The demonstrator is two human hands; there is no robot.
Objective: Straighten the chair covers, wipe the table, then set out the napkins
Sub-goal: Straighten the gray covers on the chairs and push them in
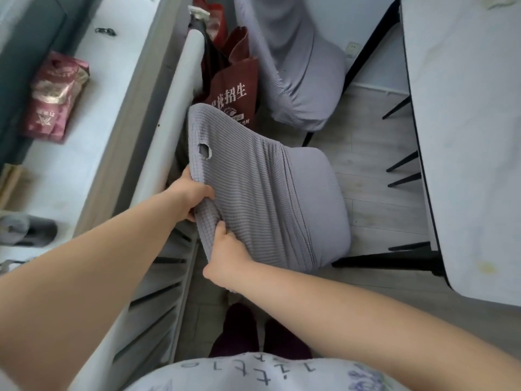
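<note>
At the near corner of the chair back, the left hand and right hand each hold a bunched fold of the cover, fingers curled into the cloth, the left further along the top edge. That edge runs away from the person toward the red bag. The seat lies rightward, toward the table. A hole sits just beyond the left hand. Folds gather where back meets seat, so the pull probably goes leftward, over the back.

Beside the white table a grey ribbed chair cover is seen, holed and bunched at its backrest; a second cover is fitted farther along.
</note>
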